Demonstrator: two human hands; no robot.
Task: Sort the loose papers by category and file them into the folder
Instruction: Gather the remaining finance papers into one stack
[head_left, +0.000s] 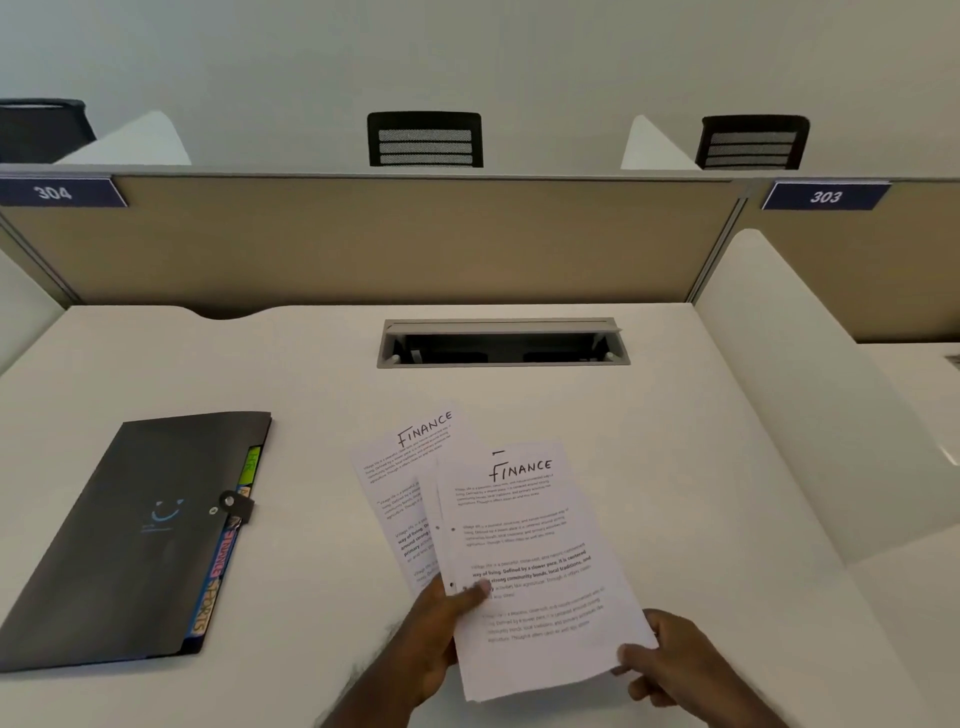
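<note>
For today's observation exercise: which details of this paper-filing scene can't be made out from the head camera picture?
- Sheets under the top Finance page: headings covered by it.
- Printed body text: too small and blurred.
- Black folder: closed, so its contents are hidden; only tab edges peek out, not all legible.
- Left hand fingers: behind the stack.
- Right hand: wrist cut off by the bottom edge.

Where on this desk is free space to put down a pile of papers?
Bare desk lies right of the papers, and between the black folder and the cable hatch. It is crowded near both hands, left, right.
</note>
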